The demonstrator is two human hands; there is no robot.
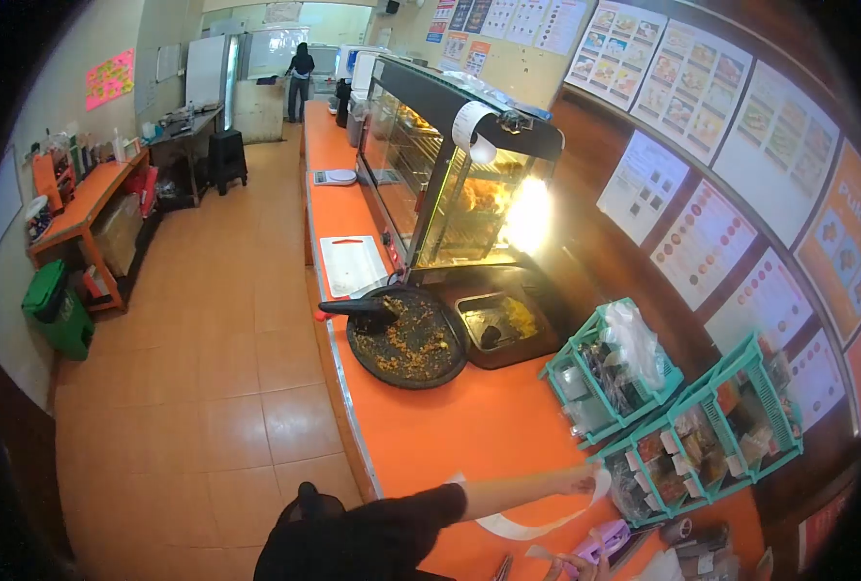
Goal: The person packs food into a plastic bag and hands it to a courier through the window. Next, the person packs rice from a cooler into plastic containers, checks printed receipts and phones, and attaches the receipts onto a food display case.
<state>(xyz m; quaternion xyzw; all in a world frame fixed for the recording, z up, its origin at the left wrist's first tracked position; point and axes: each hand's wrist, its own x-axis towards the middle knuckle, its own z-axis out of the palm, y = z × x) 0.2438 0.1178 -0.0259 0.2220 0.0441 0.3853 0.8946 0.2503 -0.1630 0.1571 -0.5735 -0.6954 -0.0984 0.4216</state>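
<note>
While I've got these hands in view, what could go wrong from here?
Two possible snags. The long, curling white paper strip loops loosely across the orange counter below the left arm, so a sweep of that arm might crease or tear it. The left hand is close to the teal plastic basket of small packets, so a careless reach might bump it.

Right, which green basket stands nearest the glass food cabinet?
The leftmost basket in view, with whitish plastic bags heaped on top; the other baskets stand farther from the cabinet.
</note>
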